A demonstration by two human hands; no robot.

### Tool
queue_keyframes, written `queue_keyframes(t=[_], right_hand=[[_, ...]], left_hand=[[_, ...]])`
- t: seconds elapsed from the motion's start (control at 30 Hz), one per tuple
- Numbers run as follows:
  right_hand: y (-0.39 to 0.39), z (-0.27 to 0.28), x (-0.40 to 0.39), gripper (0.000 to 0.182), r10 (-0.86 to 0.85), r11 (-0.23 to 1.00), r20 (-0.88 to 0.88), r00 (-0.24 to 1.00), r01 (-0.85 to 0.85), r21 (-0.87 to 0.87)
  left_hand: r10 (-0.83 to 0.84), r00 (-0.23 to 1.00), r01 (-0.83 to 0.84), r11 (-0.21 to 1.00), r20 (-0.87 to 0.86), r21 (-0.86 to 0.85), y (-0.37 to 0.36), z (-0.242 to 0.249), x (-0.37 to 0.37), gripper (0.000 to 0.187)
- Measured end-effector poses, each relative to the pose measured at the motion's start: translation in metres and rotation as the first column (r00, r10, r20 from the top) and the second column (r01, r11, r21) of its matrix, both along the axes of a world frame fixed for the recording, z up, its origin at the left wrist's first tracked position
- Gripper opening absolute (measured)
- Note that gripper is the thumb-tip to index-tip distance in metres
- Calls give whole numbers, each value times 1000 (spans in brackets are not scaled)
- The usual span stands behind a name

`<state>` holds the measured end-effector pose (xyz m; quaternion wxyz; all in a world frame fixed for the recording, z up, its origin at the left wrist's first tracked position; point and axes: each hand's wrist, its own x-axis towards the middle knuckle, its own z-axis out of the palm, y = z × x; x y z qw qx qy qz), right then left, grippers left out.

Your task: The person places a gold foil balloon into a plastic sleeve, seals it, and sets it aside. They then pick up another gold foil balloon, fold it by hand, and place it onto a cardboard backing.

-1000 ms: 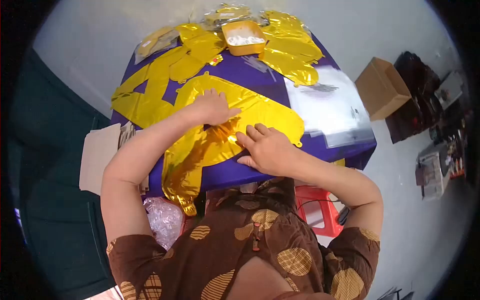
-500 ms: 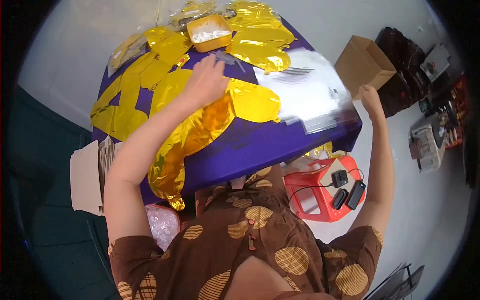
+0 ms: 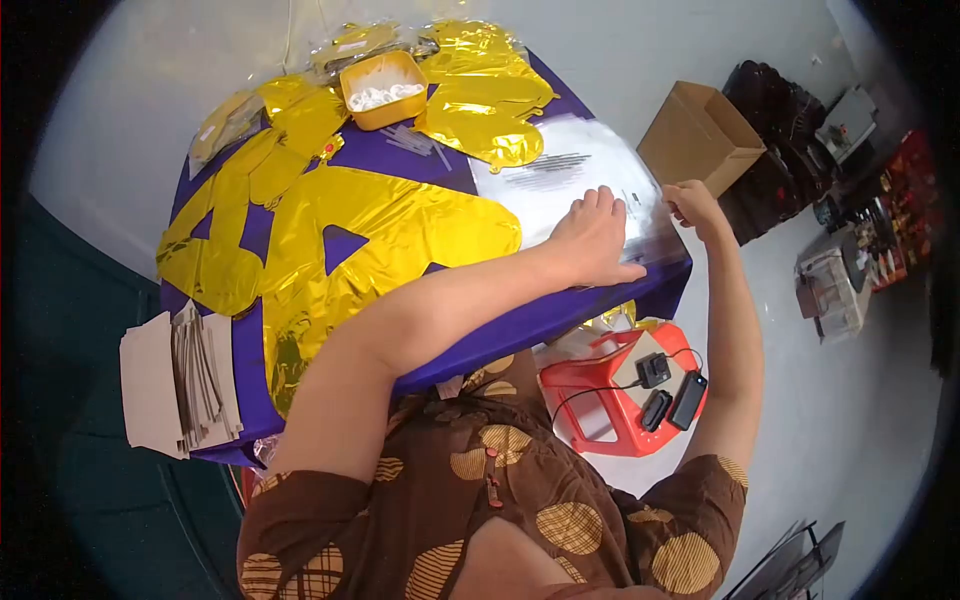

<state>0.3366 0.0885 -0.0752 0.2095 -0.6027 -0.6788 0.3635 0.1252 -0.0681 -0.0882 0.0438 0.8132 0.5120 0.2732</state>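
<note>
Head view, catalogued from above. Bench (image 3: pixel 480 335): draped in purple cloth, tilted across the middle of the frame.

Left hand (image 3: pixel 592 240): laid flat on the stack of clear plastic bags (image 3: pixel 560 175) at the bench's right end, fingers together and extended, palm down; no pinch, apparently pressing the slippery stack so it stayed put.

Right hand (image 3: pixel 692 205): at the far right corner of the same stack, fingers curled over the bags' edge; it appeared to nip the top sheet, though whether the grip had closed on plastic could not be told from this angle.

Large gold foil balloon (image 3: pixel 370 245): spread flat left of centre, touching neither hand, its lower end hanging over the bench's near edge.

More gold foil balloons (image 3: pixel 485 95): heaped at upper centre and along the upper left, lying flat and overlapping.

Yellow tray (image 3: pixel 384 88): top centre, among the foil, holding small white pieces, likely kept there so they would not scatter.

Stack of card sheets (image 3: pixel 175 385): lower left, at the bench's corner.

Red plastic stool (image 3: pixel 600 405): on the floor below the bench's right corner, carrying black electronic units (image 3: pixel 672 392) with a cable, within reach of the person.

Cardboard box (image 3: pixel 700 140): open, on the floor, upper right.

Clutter of goods (image 3: pixel 850 200): along the right edge, too small to itemise.
</note>
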Motion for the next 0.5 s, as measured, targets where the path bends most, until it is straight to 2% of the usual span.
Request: queue_keyframes(t=[0.1,0.2,0.3,0.4,0.5], right_hand=[[1,5,-2,26,-3,995,-71,997,-5,-102],[4,7,-5,22,-14,994,-38,999,10,-107],[-6,10,-15,21,-70,998,-66,995,69,-14],[-5,18,-15,21,-33,996,-111,993,23,-90],[-14,33,-25,22,1,1000,-113,994,-4,-29]], left_hand=[[45,999,-45,998,12,46,4,-5,8,79],[72,997,-73,995,26,74,4,-9,10,83],[90,996,-91,992,17,90,1,-11,10,88],[111,993,-115,987,40,114,0,-13,10,92],[124,987,-136,984,98,119,-1,-12,11,96]])
